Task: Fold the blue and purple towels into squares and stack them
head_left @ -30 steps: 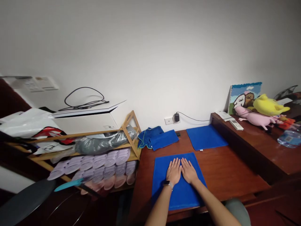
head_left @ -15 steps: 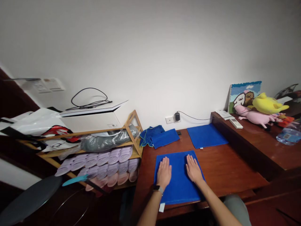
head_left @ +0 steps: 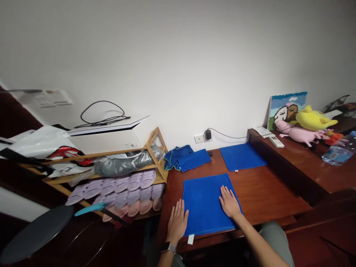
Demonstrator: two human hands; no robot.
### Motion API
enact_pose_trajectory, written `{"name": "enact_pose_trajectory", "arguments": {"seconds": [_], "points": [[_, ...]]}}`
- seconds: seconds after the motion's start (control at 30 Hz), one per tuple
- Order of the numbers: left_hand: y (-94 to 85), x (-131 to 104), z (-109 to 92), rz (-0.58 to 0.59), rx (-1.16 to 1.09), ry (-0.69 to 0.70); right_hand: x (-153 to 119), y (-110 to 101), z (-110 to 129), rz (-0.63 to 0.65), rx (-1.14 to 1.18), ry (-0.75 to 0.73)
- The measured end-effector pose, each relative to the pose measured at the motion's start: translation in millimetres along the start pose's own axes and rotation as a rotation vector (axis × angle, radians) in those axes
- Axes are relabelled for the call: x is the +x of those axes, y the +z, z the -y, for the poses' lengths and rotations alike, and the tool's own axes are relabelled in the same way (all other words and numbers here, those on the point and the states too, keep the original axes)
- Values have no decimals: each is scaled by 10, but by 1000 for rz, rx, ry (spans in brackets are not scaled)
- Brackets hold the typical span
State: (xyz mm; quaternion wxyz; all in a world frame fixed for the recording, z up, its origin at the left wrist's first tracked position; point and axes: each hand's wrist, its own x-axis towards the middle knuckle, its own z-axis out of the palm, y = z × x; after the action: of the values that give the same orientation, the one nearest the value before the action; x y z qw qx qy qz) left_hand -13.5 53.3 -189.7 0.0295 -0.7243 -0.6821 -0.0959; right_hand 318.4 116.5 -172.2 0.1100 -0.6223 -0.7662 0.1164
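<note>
A blue cloth [head_left: 207, 204] lies spread flat on the brown wooden table [head_left: 264, 193], its white tag hanging at the lower left corner. My left hand [head_left: 177, 221] is at the cloth's left edge, fingers stretched out and holding nothing; whether it presses on cloth or table I cannot tell. Flat on the right part of the cloth rests my right hand [head_left: 229, 201], fingers extended. Farther back, a second blue cloth [head_left: 243, 155] lies flat. A folded blue cloth [head_left: 194, 160] sits beside a crumpled blue cloth [head_left: 176, 157] with yellow-green edging at the back left.
Left of the table stands a wooden rack [head_left: 158, 148] with slippers [head_left: 133, 181] and a white box [head_left: 108, 141]. On the raised surface at right are a remote control [head_left: 276, 142], plush toys [head_left: 302, 134] and a water bottle [head_left: 338, 154]. A charger [head_left: 208, 134] is plugged into the wall.
My left hand has slid left and toward me, from the cloth's upper left part to its left edge. My right hand stays nearly in place on the cloth. The view has shifted slightly.
</note>
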Motion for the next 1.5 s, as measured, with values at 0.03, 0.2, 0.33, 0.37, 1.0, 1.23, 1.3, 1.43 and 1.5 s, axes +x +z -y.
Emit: {"name": "enact_pose_trajectory", "arguments": {"seconds": [0.03,0.2,0.33,0.37,1.0,1.23,1.3,1.43,1.5], "points": [[-34,-53,40,-18,3,-7,-35,-26,-1,-15,10,-20],[-230,-157,-411,-108,-56,158,-346,-51,9,-148,58,-205],[-262,-88,-1093,16,-135,395,-596,76,53,-118,59,-285],[-233,-77,-1202,42,-146,407,-640,116,46,-109,52,-286],[-166,-41,-864,-88,-146,225,-401,89,-239,-161,73,-151],[59,857,-1516,44,-188,289,62,191,-70,-84,-16,-117],[193,877,-1309,39,-147,121,56,232,-107,-81,-18,-101],[298,779,-541,-34,-53,-164,2,223,-136,-53,-1,-97],[276,767,-244,-59,-20,-231,11,190,-123,-26,8,-88]]}}
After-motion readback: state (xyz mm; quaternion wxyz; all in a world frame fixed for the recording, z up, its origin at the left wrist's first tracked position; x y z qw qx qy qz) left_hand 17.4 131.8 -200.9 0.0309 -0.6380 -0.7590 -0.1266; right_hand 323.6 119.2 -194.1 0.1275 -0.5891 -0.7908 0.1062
